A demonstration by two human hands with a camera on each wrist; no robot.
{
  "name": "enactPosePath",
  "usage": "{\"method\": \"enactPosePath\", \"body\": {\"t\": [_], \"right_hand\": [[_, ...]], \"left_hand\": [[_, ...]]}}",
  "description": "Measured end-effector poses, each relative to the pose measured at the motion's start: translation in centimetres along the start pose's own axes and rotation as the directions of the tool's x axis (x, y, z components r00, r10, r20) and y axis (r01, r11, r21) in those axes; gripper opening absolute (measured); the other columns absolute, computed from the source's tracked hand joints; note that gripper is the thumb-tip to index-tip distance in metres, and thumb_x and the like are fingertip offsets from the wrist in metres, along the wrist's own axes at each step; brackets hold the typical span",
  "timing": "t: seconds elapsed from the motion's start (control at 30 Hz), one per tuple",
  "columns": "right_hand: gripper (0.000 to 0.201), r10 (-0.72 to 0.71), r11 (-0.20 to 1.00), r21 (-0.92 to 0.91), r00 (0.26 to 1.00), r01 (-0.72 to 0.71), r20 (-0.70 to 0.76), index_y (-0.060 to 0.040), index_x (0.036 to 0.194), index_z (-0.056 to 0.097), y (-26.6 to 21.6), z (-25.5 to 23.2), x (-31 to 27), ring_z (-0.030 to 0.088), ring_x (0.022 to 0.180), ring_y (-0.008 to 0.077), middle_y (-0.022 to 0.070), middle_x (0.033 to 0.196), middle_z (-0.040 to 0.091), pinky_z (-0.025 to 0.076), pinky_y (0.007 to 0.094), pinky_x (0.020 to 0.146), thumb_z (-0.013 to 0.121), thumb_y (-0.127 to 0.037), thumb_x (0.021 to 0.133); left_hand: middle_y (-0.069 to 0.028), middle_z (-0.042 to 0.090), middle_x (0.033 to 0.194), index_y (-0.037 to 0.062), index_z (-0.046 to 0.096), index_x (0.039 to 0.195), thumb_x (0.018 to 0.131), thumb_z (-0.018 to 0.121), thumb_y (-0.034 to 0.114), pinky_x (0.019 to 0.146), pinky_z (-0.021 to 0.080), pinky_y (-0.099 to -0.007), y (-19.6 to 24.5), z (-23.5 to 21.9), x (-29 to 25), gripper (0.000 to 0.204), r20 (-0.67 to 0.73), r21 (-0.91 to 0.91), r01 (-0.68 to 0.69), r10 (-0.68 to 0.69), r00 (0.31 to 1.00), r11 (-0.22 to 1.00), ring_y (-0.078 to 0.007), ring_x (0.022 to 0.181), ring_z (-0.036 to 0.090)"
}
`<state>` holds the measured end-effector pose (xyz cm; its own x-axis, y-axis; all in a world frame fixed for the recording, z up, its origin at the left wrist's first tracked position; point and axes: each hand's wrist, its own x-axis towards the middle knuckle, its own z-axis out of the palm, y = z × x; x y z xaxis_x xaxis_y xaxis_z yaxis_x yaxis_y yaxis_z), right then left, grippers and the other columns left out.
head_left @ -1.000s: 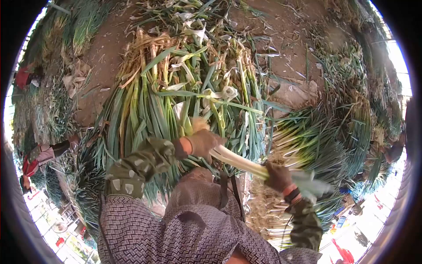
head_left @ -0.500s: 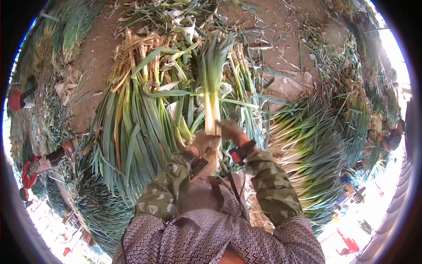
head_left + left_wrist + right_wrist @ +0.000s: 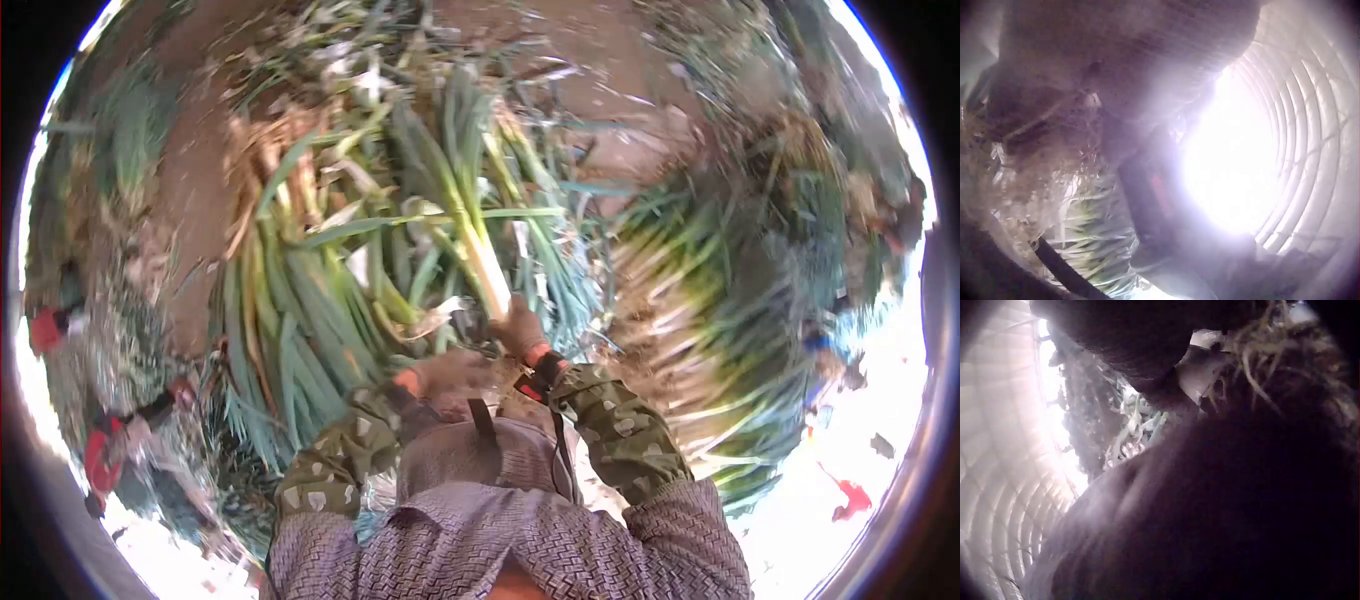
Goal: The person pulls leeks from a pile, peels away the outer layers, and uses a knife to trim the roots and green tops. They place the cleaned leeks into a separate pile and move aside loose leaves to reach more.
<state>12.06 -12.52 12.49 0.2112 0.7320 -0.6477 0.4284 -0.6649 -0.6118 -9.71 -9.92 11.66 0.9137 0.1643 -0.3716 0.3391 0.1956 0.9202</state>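
Right hand (image 3: 518, 329) grips pale stalk (image 3: 487, 268); left hand (image 3: 455, 372) blurred, state cannot tell. Right wrist view adds stringy roots (image 3: 1259, 369)

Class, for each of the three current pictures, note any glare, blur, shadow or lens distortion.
Head view: fisheye curvature with black corners, blown-out edges, and smearing over the left hand and the green-topped stalks; left wrist view: white glare right of centre, haze around it; right wrist view: deep shadow, roots dim, left edge bright.

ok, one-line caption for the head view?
Right hand gripping a white-stemmed, green-leaved, leek-like bunch, left hand nearby, over a heap of long green leaves.
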Motion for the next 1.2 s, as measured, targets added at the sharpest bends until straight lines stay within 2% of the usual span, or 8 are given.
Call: {"method": "enactPosePath", "body": {"t": [0.13,0.2,0.3,0.57,0.8,1.0,1.17,1.2], "right_hand": [[0.058,0.002,0.999,-0.034,0.996,-0.006,-0.093,-0.0032,0.123,0.049,2.8,-2.6,-3.5,0.068,0.088,0.0415,0.0228,0.094,0.067,0.054,0.0489,0.076,0.078,-0.022,0.076],[0.065,-0.185,0.981,0.028,0.972,0.191,-0.147,-0.0088,0.135,0.046,5.1,-4.0,-6.5,0.066,0.095,0.0448,0.0242,0.099,0.067,0.054,0.0480,0.079,0.073,-0.017,0.076],[0.084,-0.282,0.959,-0.068,0.953,0.276,-0.112,-0.0096,0.149,0.034,8.4,-7.5,-12.6,0.065,0.094,0.0426,0.0217,0.107,0.065,0.053,0.0476,0.081,0.076,-0.026,0.078],[0.078,-0.250,0.952,-0.296,0.769,0.083,-0.588,-0.0250,0.152,0.039,23.3,-20.2,-24.4,0.058,0.068,0.0294,0.0119,0.085,0.056,0.047,0.0440,0.058,0.068,-0.015,0.079],[0.068,-0.044,0.962,-0.061,0.069,-0.267,-0.997,-0.0139,0.144,0.050,41.0,-28.3,-40.5,0.069,0.088,0.0321,0.0157,0.105,0.069,0.056,0.0421,0.071,0.070,-0.008,0.079],[0.079,0.554,0.423,0.451,-0.170,-0.786,-0.815,-0.0085,0.145,0.044,58.3,-27.5,-50.3,0.061,0.112,0.0410,0.0255,0.125,0.062,0.050,0.0503,0.093,0.077,-0.034,0.078],[0.075,0.793,0.480,0.396,0.194,-0.783,-0.577,-0.0029,0.133,0.057,58.1,-19.5,-43.4,0.055,0.123,0.0387,0.0234,0.133,0.058,0.046,0.0468,0.100,0.080,-0.044,0.075],[0.071,0.332,0.583,-0.010,0.250,-0.812,-0.909,-0.0045,0.131,0.059,58.5,-15.7,-40.4,0.058,0.119,0.0395,0.0242,0.129,0.060,0.046,0.0449,0.100,0.078,-0.046,0.077]], "left_hand": [[-0.0094,0.060,0.133,0.0061,0.046,0.140,0.103,0.047,0.036,0.093,0.053,-0.0395,-0.6,-4.8,2.6,0.048,-0.250,0.017,0.169,-0.160,0.955,0.985,-0.0242,0.117,0.060],[-0.0127,0.056,0.138,0.0108,0.050,0.140,0.100,0.055,0.041,0.093,0.053,-0.0472,-3.9,-6.1,6.0,0.050,-0.196,-0.866,-0.107,-0.134,0.972,0.489,-0.0271,0.122,0.056],[-0.0106,0.054,0.141,0.0125,0.046,0.144,0.089,0.059,0.065,0.106,0.043,-0.0591,0.8,-4.5,12.3,0.077,-0.225,-0.972,-0.176,-0.419,0.879,0.152,-0.0313,0.126,0.053],[-0.0160,0.054,0.138,0.0053,0.044,0.144,0.098,0.061,0.044,0.112,0.038,-0.0456,17.6,12.6,32.2,0.062,-0.124,-0.909,-0.059,-0.132,0.984,0.412,-0.0292,0.128,0.051],[-0.0186,0.044,0.148,0.0045,0.027,0.152,0.101,0.057,0.042,0.114,0.037,-0.0418,30.6,34.1,39.8,0.070,0.318,-0.496,-0.191,0.382,0.868,0.847,-0.0286,0.137,0.044],[-0.0070,0.056,0.125,0.0066,0.047,0.139,0.100,0.059,0.041,0.093,0.047,-0.0315,17.6,32.3,36.0,0.053,0.269,-0.303,0.217,-0.135,0.953,0.928,-0.0163,0.112,0.056],[0.0005,0.057,0.095,0.0100,0.062,0.116,0.101,0.056,0.036,0.073,0.045,-0.0275,3.7,19.8,21.8,0.031,-0.022,0.067,0.357,-0.357,0.934,0.932,-0.0105,0.086,0.054],[-0.0044,0.059,0.095,0.0088,0.062,0.115,0.100,0.056,0.035,0.074,0.047,-0.0309,2.4,16.9,19.5,0.031,0.095,0.519,0.185,-0.272,0.958,0.834,-0.0156,0.085,0.057]]}}
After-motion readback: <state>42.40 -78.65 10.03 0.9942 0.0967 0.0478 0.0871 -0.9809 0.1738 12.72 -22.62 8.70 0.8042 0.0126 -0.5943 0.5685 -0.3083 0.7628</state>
